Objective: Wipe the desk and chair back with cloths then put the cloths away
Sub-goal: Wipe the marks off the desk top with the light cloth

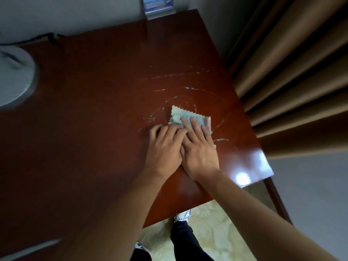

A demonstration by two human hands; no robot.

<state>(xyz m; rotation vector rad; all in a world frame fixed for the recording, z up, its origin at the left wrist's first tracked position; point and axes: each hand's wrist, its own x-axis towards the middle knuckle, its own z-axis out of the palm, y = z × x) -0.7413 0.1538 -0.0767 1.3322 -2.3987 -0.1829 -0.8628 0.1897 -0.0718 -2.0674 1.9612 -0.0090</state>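
A pale green cloth (180,114) with a zigzag edge lies flat on the dark red wooden desk (98,102), towards its right side. My right hand (199,147) presses flat on the cloth with straight fingers. My left hand (165,146) lies beside it, fingers straight, its fingertips touching the cloth's left edge. Whitish smear streaks (180,89) curve over the desk beyond and around the cloth. No chair shows in the head view.
A white round lamp base (13,76) stands at the desk's left edge with a dark cable behind it. A small stand with a blue card (160,6) sits at the back. Brown curtains (293,76) hang to the right. My legs and shoes show below the desk's front edge.
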